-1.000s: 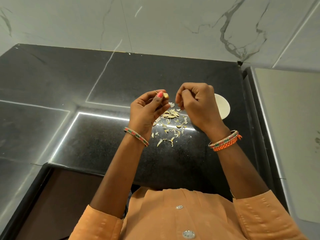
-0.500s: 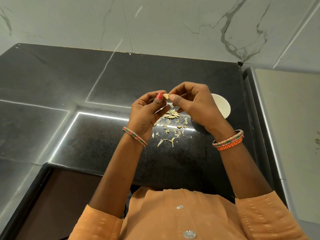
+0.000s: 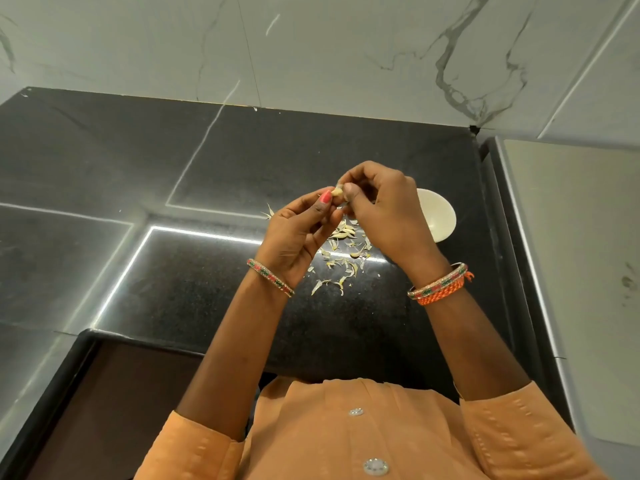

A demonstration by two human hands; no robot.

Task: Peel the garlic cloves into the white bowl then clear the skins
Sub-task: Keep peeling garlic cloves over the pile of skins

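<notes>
Both hands, left hand [image 3: 298, 233] and right hand [image 3: 384, 206], pinch a garlic clove [image 3: 336, 192] above scattered skins [image 3: 341, 258].

Shiny black speckled worktop [image 3: 207, 271] with bright light streaks, grey-veined white marble wall [image 3: 346, 46] behind it, and a pale panel [image 3: 571, 271] off right.

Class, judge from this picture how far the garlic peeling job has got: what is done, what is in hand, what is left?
Done: skins litter the black counter, so several cloves look peeled. In hand: left hand and right hand pinch one garlic clove. Left: dropping it in the white bowl, clearing the skins.
</notes>
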